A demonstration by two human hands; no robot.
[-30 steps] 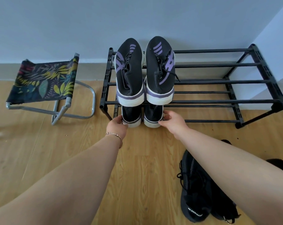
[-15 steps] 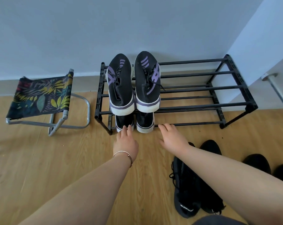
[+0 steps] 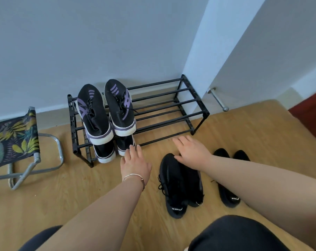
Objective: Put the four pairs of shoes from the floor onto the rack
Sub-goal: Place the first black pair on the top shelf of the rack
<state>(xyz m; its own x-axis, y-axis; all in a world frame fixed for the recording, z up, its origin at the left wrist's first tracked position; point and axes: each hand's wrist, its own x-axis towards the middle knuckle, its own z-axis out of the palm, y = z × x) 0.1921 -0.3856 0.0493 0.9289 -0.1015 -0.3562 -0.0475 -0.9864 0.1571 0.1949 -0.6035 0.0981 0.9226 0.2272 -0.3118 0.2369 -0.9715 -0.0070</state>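
Black sneakers (image 3: pixel 179 183) lie lengthwise on floor (image 3: pixel 81 196), toes toward rack (image 3: pixel 164 105); heel labels unreadable. Left hand (image 3: pixel 135 163), right hand (image 3: pixel 193 154) spread, empty.

Both hands have left the shoes on the lower shelf. The left grip (image 3: pixel 135 163) has drawn back, fingers spread, seemingly just clear of them. The right grip (image 3: pixel 191 153) now hovers open over the black pair (image 3: pixel 179 185) beneath it.

Pale blue-grey walls (image 3: pixel 117 42), wood-look floor (image 3: pixel 81 196), leaf-print folding stool (image 3: pixel 14 142) at left.
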